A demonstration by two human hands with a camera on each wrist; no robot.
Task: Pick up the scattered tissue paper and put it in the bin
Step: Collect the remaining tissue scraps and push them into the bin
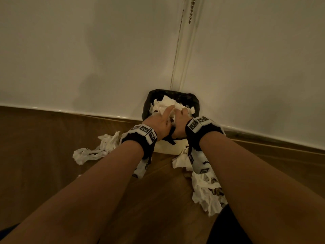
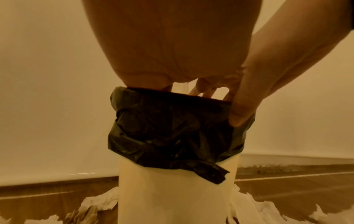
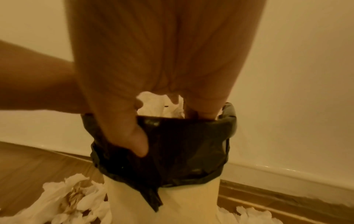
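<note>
Here, loose tissue paper [image 1: 208, 194] is lying crumpled on the floor [image 1: 44, 155] before the bin [image 1: 168, 147] and at both its sides. Over the bin's rim, the left hand [image 1: 161, 123] and right hand [image 1: 181, 120] are pressing white tissue [image 1: 167, 103] down inside the black liner [image 2: 172, 128]; the left's fingers are straight, and I cannot tell about the right's. Walls are meeting just behind the bin.

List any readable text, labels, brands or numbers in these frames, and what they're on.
No readable words, brands or numbers in any view.
Wristbands: black-and-white square marker patterns only, no letters.
Bin and its black liner: plain, no label visible.
Tissue paper: dark specks on some pieces, too blurred to read as print.
</note>
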